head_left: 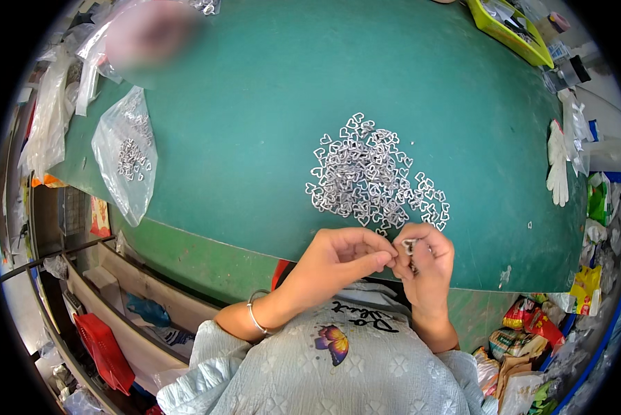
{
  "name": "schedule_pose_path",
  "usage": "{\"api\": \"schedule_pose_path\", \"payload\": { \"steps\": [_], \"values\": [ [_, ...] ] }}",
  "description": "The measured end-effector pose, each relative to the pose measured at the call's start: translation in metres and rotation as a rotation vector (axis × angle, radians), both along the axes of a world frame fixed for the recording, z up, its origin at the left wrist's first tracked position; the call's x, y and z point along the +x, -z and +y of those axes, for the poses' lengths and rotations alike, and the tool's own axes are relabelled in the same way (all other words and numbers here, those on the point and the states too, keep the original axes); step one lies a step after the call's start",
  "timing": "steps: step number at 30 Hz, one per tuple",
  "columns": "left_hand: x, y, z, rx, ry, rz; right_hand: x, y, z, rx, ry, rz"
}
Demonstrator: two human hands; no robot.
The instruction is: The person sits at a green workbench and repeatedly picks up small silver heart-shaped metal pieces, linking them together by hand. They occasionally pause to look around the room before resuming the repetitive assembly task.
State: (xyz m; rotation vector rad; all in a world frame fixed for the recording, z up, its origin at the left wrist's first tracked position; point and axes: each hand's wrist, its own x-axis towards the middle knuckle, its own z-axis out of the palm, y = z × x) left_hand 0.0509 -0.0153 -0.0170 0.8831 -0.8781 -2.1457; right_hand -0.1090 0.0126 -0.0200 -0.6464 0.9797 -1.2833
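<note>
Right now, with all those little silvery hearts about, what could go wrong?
The right hand holds loose hearts near the edge of the green table, so one might slip off. The heart pile lies just beyond both hands; a nudge could scatter it. The clear bag reaches the table's edge at left; a knock might drag it down.

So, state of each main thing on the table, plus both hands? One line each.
Silvery heart-shaped pieces: loose, heaped on the green tabletop
Clear plastic bag: lying down, small silvery parts inside
Yellow-green plastic tray: loaded with assorted items
White fabric glove: unworn, lying by the table's right edge
Left hand: thumb and forefinger pinched; can't tell if holding anything
Right hand: fingers curled, holding silvery pieces
</note>
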Motion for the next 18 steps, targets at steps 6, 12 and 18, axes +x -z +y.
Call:
{"api": "schedule_pose_path", "payload": {
  "steps": [6,12,18],
  "values": [
    [0.006,0.0,-0.001,-0.172,-0.097,-0.177,-0.003,-0.003,-0.007,0.093,-0.06,-0.267],
    [0.002,0.0,-0.001,-0.05,-0.095,-0.09,0.003,-0.005,-0.006,-0.198,-0.037,0.563],
    [0.004,0.008,-0.003,-0.075,-0.043,-0.012,0.004,-0.005,-0.007,-0.322,-0.016,0.695]
  ]
}}
